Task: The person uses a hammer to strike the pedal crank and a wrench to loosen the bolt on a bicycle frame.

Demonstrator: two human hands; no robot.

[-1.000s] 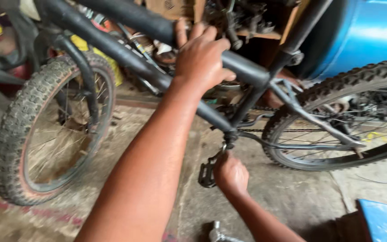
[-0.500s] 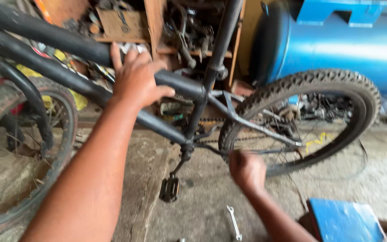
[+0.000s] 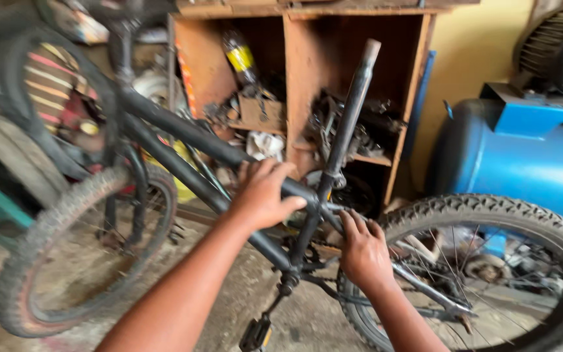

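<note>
bicycle frame (image 3: 184, 140) stands upright on the workshop floor (image 3: 86, 274), black tubes, no saddle on the seat tube (image 3: 350, 117). left hand (image 3: 265, 195) sits on the top tube close to the seat-tube joint; its fingers (image 3: 275, 171) are curled closed over the tube, thumb toward the joint. right hand (image 3: 363, 251) is just beyond that joint, low on the rear stays; its fingers (image 3: 360, 221) are bent onto the thin tubes, but i cannot tell if they fully close around them. rear wheel (image 3: 483, 274) lies past the right fingers, front wheel (image 3: 79, 254) well out from the left fingers. pedal (image 3: 255, 334) hangs below both hands. wooden shelf (image 3: 301, 85) of parts behind the fingers, blue tank (image 3: 529, 156) beside it. note, my judgement: to steady the frame well, keep both grips firm and near the joint, wrists straight, fingers out of the spokes and chain.
</note>
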